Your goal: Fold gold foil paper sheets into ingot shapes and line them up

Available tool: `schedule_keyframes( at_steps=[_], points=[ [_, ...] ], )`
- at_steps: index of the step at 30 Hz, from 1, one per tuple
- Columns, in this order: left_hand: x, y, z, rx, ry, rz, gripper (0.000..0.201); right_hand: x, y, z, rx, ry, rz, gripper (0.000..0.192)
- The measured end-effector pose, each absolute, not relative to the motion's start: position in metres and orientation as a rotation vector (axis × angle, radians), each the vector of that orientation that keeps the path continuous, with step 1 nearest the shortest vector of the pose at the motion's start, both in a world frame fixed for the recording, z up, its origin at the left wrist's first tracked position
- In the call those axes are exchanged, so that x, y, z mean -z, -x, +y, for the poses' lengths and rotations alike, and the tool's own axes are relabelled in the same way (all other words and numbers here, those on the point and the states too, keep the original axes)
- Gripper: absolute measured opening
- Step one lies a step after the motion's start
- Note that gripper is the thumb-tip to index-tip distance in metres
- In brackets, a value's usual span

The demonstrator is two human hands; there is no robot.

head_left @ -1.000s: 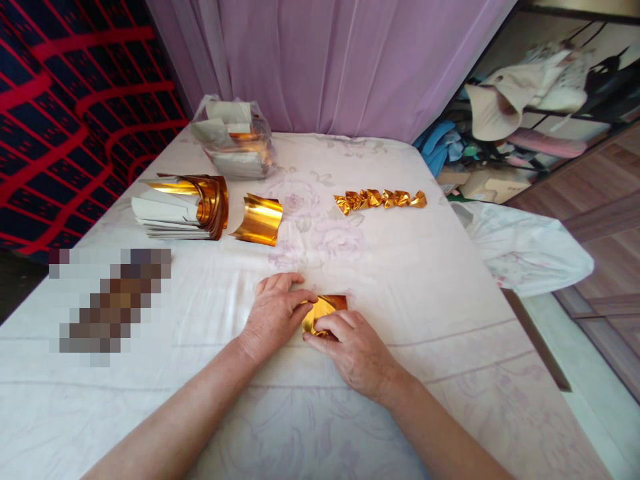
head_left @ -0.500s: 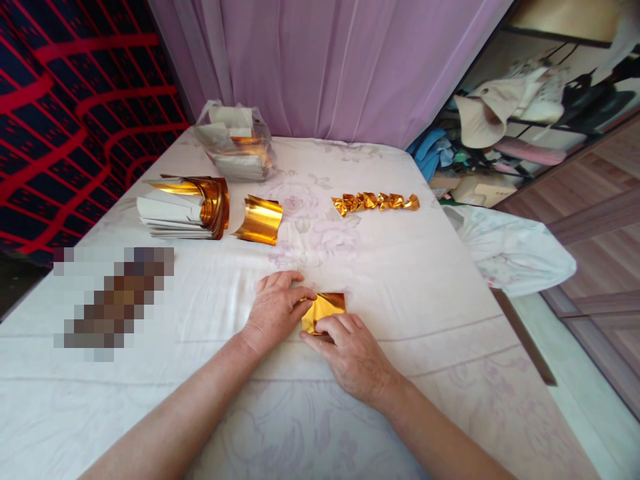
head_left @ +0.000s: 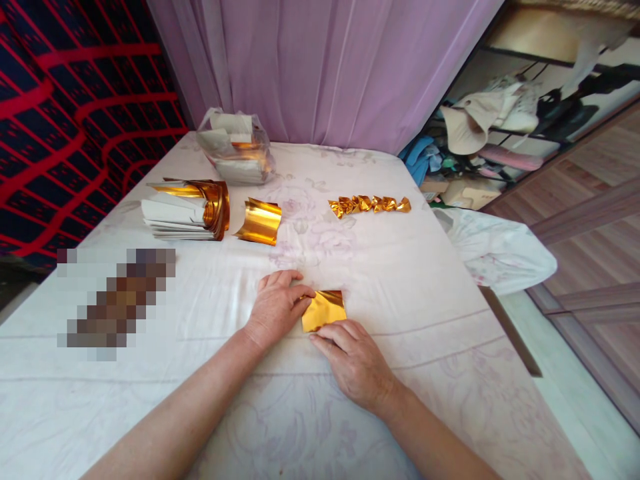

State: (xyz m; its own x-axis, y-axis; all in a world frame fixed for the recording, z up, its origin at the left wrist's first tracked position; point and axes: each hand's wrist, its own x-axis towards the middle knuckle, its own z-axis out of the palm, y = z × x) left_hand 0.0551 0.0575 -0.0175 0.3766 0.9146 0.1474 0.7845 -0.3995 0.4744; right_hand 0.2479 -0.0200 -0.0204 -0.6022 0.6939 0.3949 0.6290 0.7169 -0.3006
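Hands first: my left hand lies palm down on the white sheet, fingers loosely curled, its fingertips pressing the left edge of a small square of gold foil paper. My right hand lies flat just below that square, fingers stretched out and close together, their tips touching its bottom edge. Neither hand grips the paper; both hold it down against the sheet, with the square lying flat between them.

Everything else I place from that gold square. Beyond it and to the left sits a single curved gold sheet standing up in an arch. Further left of that is a stack of papers, white faces up, with gold edges curling at its right end. Behind the stack, near the far edge of the bed, is a clear plastic bag holding more white and gold sheets. Beyond the square and slightly right lies a row of small folded gold pieces, touching one another in a line. Left of the square, a blurred patch covers part of the sheet.

The sheet is pale with faint pink flowers. A mauve curtain hangs behind the bed, a dark cloth with red lines on the left. On the right are a wooden floor, a rumpled white cloth and shelves of clothing.
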Motion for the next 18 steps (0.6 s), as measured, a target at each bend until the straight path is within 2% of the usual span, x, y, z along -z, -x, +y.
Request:
schedule_keyframes(
  at_steps=[7, 18],
  points=[
    [0.018, -0.053, 0.057, -0.546, -2.304, 1.485, 0.016, 0.018, -0.235, -0.019, -0.135, 1.277, -2.436, 0.038],
    [0.016, -0.052, 0.058, -0.515, -2.328, 1.463, 0.017, 0.021, -0.241, -0.023, -0.073, 1.171, -2.468, 0.034]
  ],
)
